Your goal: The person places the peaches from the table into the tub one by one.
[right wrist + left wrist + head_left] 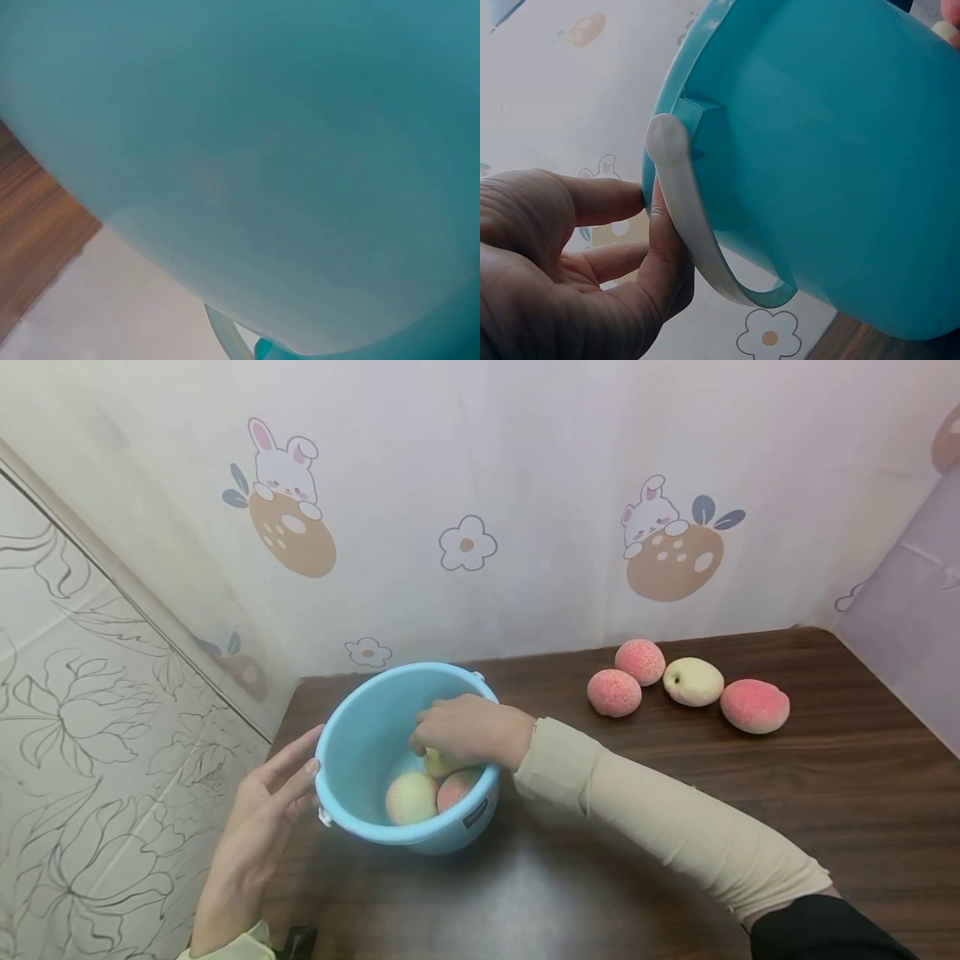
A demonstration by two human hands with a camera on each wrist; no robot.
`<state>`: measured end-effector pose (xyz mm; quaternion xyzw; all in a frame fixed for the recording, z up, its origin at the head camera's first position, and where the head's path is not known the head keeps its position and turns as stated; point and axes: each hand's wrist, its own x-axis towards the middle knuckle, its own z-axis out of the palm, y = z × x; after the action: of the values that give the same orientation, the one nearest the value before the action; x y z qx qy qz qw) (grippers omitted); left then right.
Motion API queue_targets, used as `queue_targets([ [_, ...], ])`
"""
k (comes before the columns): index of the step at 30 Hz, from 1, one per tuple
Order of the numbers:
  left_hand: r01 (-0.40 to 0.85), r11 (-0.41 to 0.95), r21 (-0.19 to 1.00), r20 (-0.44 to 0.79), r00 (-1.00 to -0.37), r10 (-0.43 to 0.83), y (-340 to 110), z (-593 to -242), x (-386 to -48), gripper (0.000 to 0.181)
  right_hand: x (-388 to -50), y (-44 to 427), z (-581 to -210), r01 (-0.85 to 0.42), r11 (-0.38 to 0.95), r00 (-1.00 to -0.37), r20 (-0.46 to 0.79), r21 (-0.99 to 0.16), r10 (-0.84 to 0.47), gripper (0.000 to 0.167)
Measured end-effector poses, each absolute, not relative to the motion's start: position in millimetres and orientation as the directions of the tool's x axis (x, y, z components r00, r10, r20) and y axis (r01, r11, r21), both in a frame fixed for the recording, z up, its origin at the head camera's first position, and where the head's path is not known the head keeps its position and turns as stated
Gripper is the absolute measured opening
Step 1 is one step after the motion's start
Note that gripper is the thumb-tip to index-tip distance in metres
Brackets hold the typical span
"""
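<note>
A light blue bucket (pixel 367 760) with a white handle (pixel 686 202) stands tilted on the table. My left hand (pixel 262 818) pinches its left rim beside the handle's end, thumb and fingers at the edge. Inside the bucket, my right hand (pixel 468 727) holds a yellowish peach (pixel 437 765) in curled fingers, which partly hide it. Below it lie a pale peach (pixel 412 798) and a pinkish peach (pixel 456 790). The right wrist view is filled by the blue bucket wall (pixel 247 165); the right hand does not show there.
On the right of the dark wooden table (pixel 600 877) lie several more peaches: two pink peaches (pixel 614 692), a pale yellow peach (pixel 693 682) and a larger pink peach (pixel 755 706). Behind them hangs a curtain (pixel 540 593) with rabbit prints. A black object (pixel 298 942) shows at the front edge.
</note>
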<state>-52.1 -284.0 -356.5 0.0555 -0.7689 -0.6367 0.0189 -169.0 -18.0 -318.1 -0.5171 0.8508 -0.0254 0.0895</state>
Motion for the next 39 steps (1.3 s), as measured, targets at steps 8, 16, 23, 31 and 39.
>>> queue_targets([
  [8, -0.057, 0.167, 0.984, -0.041, -0.994, -0.101, -282.9, -356.8, -50.5, 0.052, -170.1, -21.4, -318.1, -0.887, 0.452, -0.440, -0.128, -0.091, -0.889, 0.028],
  [16, -0.049, 0.162, 0.986, -0.033, -0.995, -0.098, -281.6, -355.1, -49.3, 0.051, -170.6, -19.8, -316.0, -0.916, 0.400, -0.398, -0.062, -0.039, -0.916, 0.029],
  [23, -0.046, 0.171, 0.984, -0.031, -0.996, -0.089, -284.4, -356.3, -51.3, 0.051, -168.6, -15.7, -311.6, -0.940, 0.338, -0.336, 0.048, 0.037, -0.941, 0.020],
  [31, -0.043, 0.164, 0.986, -0.028, -0.995, -0.091, -284.1, -356.1, -51.1, 0.051, -164.8, -9.3, -309.6, -0.951, 0.291, -0.270, 0.179, 0.100, -0.946, 0.027],
  [39, -0.044, 0.153, 0.987, -0.030, -0.995, -0.095, -282.7, -355.2, -50.5, 0.052, -166.9, 1.9, -308.7, -0.938, 0.323, -0.267, 0.334, 0.123, -0.904, 0.029],
])
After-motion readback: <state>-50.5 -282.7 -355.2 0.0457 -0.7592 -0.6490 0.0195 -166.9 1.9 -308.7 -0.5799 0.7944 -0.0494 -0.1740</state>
